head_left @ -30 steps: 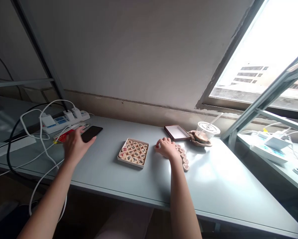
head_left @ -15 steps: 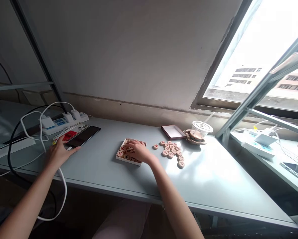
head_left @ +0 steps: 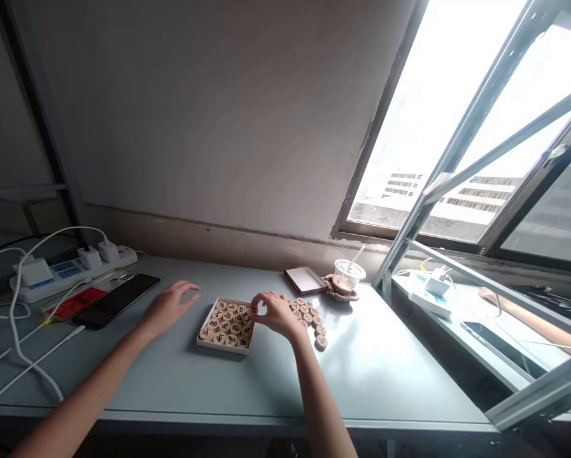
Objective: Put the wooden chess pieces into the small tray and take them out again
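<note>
A shallow white box (head_left: 222,348) filled with rows of round wooden xiangqi pieces (head_left: 224,326) lies on the desk between my hands. Most of these pieces carry dark characters; the one at the front left corner is red. My right hand (head_left: 276,313) is at the right edge of the box, thumb and forefinger curled together in a pinch; I cannot make out what is between the tips. Several loose xiangqi pieces (head_left: 307,313) with red marks lie to the right, partly behind that hand. Left of the box, my left hand (head_left: 169,308) hovers with its fingers apart, holding nothing.
A dark-rimmed box lid (head_left: 306,280) and a lidded plastic cup (head_left: 348,273) with a straw stand at the back right. On the left are a black phone (head_left: 118,300), a power strip (head_left: 70,272) and white cables. Another person's arm (head_left: 533,318) shows on the right.
My left hand has left the phone and moved right towards the box. My right hand has shifted from over the pieces to the box's right edge. The view has turned right.
</note>
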{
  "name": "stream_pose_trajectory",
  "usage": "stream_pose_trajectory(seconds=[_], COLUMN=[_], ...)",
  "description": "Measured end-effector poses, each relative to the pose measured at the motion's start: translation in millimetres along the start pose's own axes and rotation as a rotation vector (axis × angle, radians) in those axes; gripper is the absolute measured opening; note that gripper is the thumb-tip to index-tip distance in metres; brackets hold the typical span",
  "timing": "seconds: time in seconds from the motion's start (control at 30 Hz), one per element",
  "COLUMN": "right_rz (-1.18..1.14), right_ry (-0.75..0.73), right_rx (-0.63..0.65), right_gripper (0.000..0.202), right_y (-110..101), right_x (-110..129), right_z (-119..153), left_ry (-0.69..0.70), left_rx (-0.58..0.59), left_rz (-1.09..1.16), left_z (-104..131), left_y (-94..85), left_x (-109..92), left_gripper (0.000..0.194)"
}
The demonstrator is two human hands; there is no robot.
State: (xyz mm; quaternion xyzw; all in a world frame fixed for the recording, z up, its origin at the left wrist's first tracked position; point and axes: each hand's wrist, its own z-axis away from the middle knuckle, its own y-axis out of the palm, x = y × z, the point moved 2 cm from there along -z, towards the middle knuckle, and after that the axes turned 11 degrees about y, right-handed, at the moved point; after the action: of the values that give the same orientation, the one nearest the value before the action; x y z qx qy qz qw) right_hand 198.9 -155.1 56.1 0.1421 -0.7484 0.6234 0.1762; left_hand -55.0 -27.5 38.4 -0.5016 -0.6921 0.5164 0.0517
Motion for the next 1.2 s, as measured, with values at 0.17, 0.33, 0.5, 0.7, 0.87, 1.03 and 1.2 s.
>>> stream_pose_trajectory(seconds=[0.17, 0.33, 0.5, 0.7, 0.87, 1.03, 1.2], right_rz=[0.271, 0.337, 0.447, 0.259, 0.102, -0.006, -0.097], right_ry=[0.094, 0.07, 0.061, 0.041, -0.335, -0.293, -0.188], right_rx=[-0.14, -0.085, -0.036, -0.133, 0.033, 0.045, -0.077], right_gripper=[0.023, 0.046, 0.051, 0.041, 0.031, 0.015, 0.016], right_y=[3, 23, 28, 18, 44, 61, 34], right_x=[-36, -37, -55, -23, 63, 82, 53], right_z=[19, 13, 9, 11, 0, -12, 2], left_ry=[0.098, 0.067, 0.062, 0.1, 0.088, 0.06, 0.085], left_rx=[0.13, 0.103, 0.105, 0.077, 0.064, 0.088, 0.135], left_rz=[0.408, 0.527, 0.515, 0.481, 0.451, 0.458, 0.515], left_z=[-47, -45, -46, -51, -50, -49, -48], left_y=[58.7, 83.5, 85.3, 85.5, 86.1, 83.2, 77.7], left_x=[-14, 4, 15, 16, 19, 20, 18], left_gripper=[0.047, 0.04, 0.036, 0.032, 0.031, 0.033, 0.036])
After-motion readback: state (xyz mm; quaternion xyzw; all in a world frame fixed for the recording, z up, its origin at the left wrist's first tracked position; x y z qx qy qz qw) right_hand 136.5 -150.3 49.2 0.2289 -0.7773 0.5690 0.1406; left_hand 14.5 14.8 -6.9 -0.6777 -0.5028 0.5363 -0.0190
